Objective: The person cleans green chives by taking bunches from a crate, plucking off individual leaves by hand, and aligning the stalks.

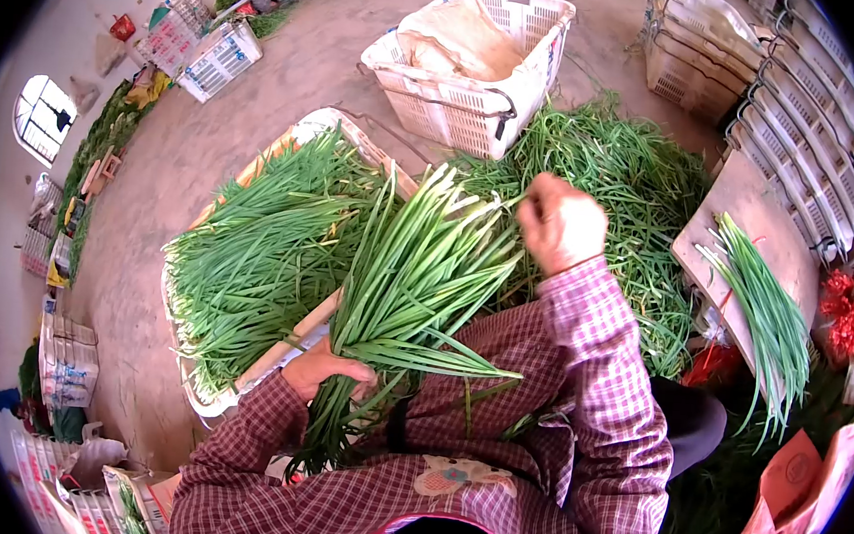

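Observation:
My left hand [324, 367] is wrapped around the lower, leafy part of a loose bunch of garlic chives [427, 267], held over my lap with the pale stem ends pointing away from me. Several leaves droop below the grip, and a few stick out to the right. Beside the stem ends, my right hand [563, 223] is closed in a pinch; whatever its fingers hold is hidden. Left of the bunch, a crate [171, 312] is heaped with more chives [267, 254]. A large loose pile of chives [613, 201] lies beyond my right hand.
A white plastic crate [439, 112] with a tan sack [465, 39] inside stands ahead. At right, a board [743, 202] carries a separate chive bunch [765, 304], near red ties [845, 310]. Stacked crates [809, 126] line the right side; a pink bag [789, 506] sits lower right.

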A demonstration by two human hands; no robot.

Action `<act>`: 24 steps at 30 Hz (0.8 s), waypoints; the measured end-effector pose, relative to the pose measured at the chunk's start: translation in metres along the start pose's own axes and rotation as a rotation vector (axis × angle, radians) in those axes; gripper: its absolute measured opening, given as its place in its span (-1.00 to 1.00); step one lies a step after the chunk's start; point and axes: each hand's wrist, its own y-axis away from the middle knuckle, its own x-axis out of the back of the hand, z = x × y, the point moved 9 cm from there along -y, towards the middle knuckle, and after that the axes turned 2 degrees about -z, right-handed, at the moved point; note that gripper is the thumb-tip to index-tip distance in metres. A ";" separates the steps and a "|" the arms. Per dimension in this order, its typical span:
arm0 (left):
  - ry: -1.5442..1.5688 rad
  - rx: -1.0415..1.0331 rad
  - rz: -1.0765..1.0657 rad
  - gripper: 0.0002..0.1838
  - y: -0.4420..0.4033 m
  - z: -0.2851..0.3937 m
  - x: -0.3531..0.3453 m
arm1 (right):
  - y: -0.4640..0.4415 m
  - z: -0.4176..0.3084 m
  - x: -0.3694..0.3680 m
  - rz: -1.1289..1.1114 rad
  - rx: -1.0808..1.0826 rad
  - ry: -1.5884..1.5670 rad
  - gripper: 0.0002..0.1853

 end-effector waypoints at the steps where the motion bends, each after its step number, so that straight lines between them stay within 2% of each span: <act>1: -0.011 0.005 0.015 -0.58 0.001 0.001 0.001 | -0.005 0.016 0.012 0.068 -0.005 0.038 -0.85; 3: -0.020 -0.026 -0.025 -0.53 0.002 0.005 -0.001 | -0.017 0.066 0.033 0.180 -0.069 0.116 -0.85; 5: 0.005 -0.039 0.025 -0.46 0.005 0.001 0.005 | -0.024 0.106 0.059 0.272 -0.113 0.224 -0.90; 6: -0.006 -0.045 0.051 -0.40 0.005 -0.001 0.009 | -0.025 0.122 0.067 0.279 -0.114 0.256 -0.92; 8: -0.022 -0.063 0.058 -0.44 0.005 0.002 0.007 | -0.025 0.136 0.072 0.227 -0.178 0.312 -0.85; 9: -0.037 -0.077 0.069 -0.47 0.005 0.005 0.006 | -0.023 0.128 0.073 0.229 -0.178 0.314 -0.85; 11: -0.031 -0.047 0.039 -0.52 0.003 0.002 0.004 | -0.016 0.107 0.062 0.161 -0.272 0.123 -0.79; 13: -0.028 -0.013 0.012 -0.56 0.002 0.000 0.000 | -0.004 0.055 0.047 0.135 -0.079 -0.138 -0.71; 15: -0.015 -0.033 -0.010 -0.64 0.002 0.005 -0.007 | 0.008 0.023 0.022 -0.003 -0.092 -0.400 -0.64; 17: -0.022 -0.028 -0.012 -0.62 0.002 0.006 -0.010 | 0.014 0.002 -0.003 -0.235 -0.147 -0.394 -0.62; 21: -0.006 -0.033 -0.017 -0.55 0.003 0.007 -0.014 | 0.015 -0.008 -0.026 -0.225 -0.110 -0.474 -0.66; 23: 0.007 -0.037 -0.019 -0.53 0.002 0.002 -0.008 | 0.013 0.003 -0.022 -0.145 -0.181 -0.666 -0.74; 24: 0.020 -0.041 -0.020 -0.50 0.002 -0.001 -0.005 | 0.009 0.012 -0.004 0.029 -0.118 -0.631 -0.78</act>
